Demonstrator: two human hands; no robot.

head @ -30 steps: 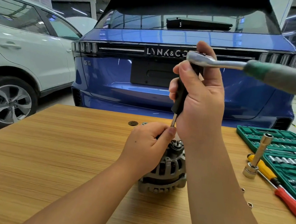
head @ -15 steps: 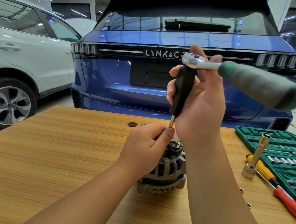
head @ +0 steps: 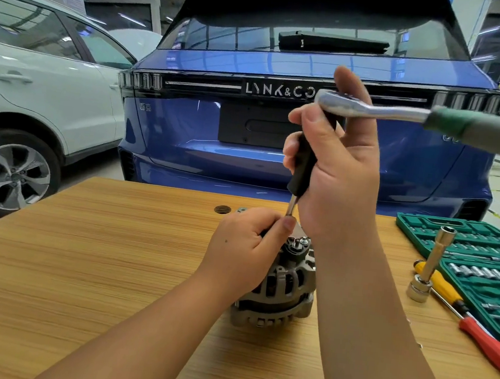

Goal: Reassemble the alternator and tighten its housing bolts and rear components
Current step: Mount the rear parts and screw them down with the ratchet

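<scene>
Your right hand (head: 336, 173) grips the black extension (head: 305, 164); the ratchet (head: 374, 108) handle has swung back to the right. Your left hand (head: 245, 250) pinches the shaft on the alternator (head: 281, 288), mid-table. The tightening probably continues, stroke by stroke.

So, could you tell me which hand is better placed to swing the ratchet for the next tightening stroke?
The right hand: it already grips the driver handle just under the ratchet. The left hand is pinching the shaft low down beside the alternator, steadying it.
</scene>
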